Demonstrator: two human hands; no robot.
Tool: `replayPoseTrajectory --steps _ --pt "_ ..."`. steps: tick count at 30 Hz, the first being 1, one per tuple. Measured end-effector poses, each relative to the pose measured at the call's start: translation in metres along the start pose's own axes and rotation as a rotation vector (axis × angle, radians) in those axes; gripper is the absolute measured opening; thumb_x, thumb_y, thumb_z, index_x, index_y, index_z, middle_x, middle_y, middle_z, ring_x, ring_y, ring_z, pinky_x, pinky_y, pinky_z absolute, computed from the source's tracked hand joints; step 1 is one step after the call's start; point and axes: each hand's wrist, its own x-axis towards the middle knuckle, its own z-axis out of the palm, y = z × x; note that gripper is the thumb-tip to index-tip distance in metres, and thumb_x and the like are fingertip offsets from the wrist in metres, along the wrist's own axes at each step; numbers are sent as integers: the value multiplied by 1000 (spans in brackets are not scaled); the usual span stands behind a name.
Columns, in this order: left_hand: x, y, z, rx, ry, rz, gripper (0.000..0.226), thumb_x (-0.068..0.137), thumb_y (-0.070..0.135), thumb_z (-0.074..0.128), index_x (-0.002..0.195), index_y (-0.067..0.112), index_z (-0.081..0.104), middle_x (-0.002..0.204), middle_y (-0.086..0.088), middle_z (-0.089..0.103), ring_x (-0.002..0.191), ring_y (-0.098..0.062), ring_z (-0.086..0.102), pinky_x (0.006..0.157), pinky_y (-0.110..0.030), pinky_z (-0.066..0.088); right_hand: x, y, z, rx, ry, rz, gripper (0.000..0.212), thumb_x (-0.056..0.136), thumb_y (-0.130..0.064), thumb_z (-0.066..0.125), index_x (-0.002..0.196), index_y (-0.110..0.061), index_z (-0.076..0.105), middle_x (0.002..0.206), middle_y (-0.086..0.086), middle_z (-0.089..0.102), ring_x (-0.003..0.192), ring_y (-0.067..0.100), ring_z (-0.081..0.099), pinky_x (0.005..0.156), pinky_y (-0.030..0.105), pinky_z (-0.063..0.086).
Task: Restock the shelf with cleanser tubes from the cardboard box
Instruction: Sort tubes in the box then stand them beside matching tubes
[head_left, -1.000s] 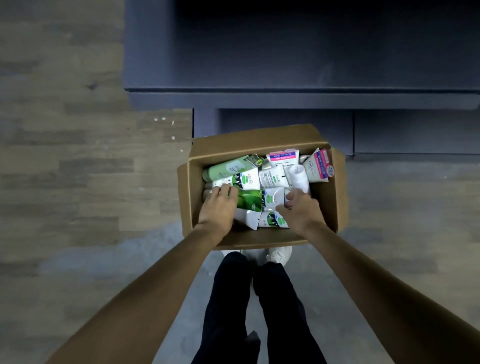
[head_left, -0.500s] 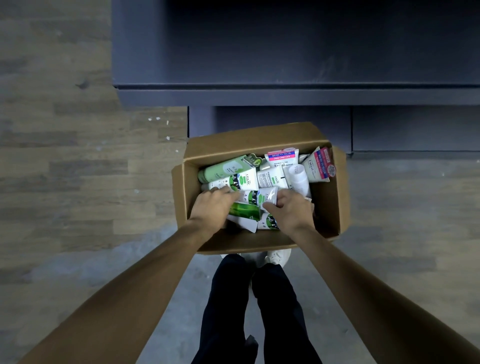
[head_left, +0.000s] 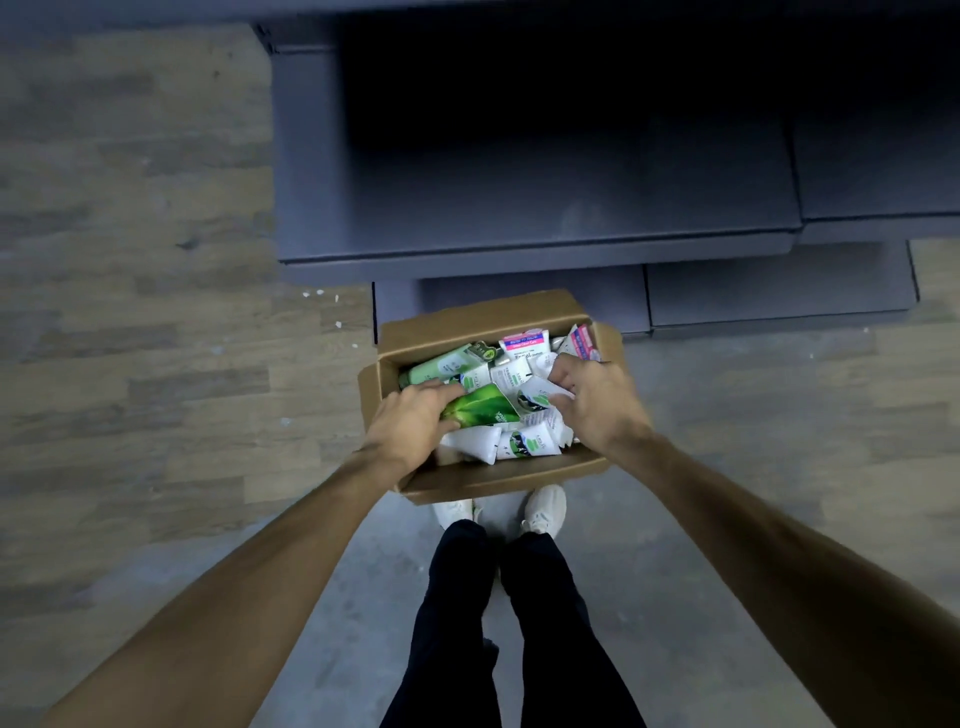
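Note:
An open cardboard box (head_left: 483, 317) stands on the floor in front of a dark grey shelf unit (head_left: 535, 208). It holds several cleanser tubes, white, green and pink. My left hand (head_left: 413, 421) grips a bright green tube (head_left: 483, 408) at its left end, lifted a little over the pile. My right hand (head_left: 592, 400) reaches into the right side of the box, fingers curled round a white tube (head_left: 540, 397). Other white tubes (head_left: 519, 441) lie below near the front wall.
The shelf board (head_left: 519, 171) above the box is bare and dark. Wood-pattern floor (head_left: 156, 312) spreads to the left, grey concrete floor (head_left: 727, 415) to the right. My legs and white shoes (head_left: 543, 512) stand right behind the box.
My left hand has taken hold of the green tube and raised it. My right hand slid rightward to grip a white tube. The view shifted, showing more of the shelf.

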Motion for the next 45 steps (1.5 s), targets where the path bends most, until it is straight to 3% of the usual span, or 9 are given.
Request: replayPoseTrajectory --steps 5,13,19,23,29,35,40,45 --pt "-14 33 -44 -10 80 28 50 87 27 71 134 31 55 126 4 64 112 -26 62 91 -37 47 -21 -15 -51 -136 18 -55 11 90 -20 64 100 -24 61 101 7 68 97 29 62 82 33 51" --pt "-54 79 -119 5 176 177 34 87 24 71 119 28 59 103 3 63 95 -26 66 82 -42 53 -63 -55 -148 -263 84 -143 8 90 -20 64 97 -23 61 99 8 70 90 31 64 82 38 54" --pt "-87 103 -176 -44 341 209 34 86 29 71 117 24 59 95 5 60 93 -26 62 74 -37 45 -102 -93 -221 -346 144 -249 11 83 -14 62 89 -22 59 94 7 69 90 33 62 74 36 50" --pt "-103 115 -225 47 450 309 36 87 31 70 120 27 58 100 5 61 93 -23 63 74 -36 46 -130 -118 -264 -426 182 -338 10 82 -18 62 91 -20 58 93 6 69 87 30 61 73 37 52" --pt "-118 132 -309 -48 658 457 35 82 32 75 113 22 61 95 2 66 87 -23 64 76 -33 50 -170 -160 -343 -471 289 -476 18 84 -20 59 102 -19 61 93 1 64 87 26 57 77 40 52" --pt "-111 134 -365 -382 795 401 23 77 30 73 93 32 57 85 11 68 83 -16 66 83 -38 56 -178 -189 -390 -266 486 -596 15 89 -13 54 104 -13 56 91 0 56 80 20 52 67 28 34" --pt "-91 123 -374 -458 814 284 22 78 26 76 93 27 60 83 13 67 80 -12 64 78 -29 51 -146 -208 -396 -145 644 -595 19 87 -12 57 105 -9 62 96 3 58 83 17 52 72 24 38" --pt "-66 111 -379 -557 825 197 24 78 24 78 92 20 58 84 6 69 79 -17 65 72 -25 48 -111 -226 -398 -207 608 -526 25 88 -12 57 112 -6 63 108 12 64 87 18 52 73 27 40"
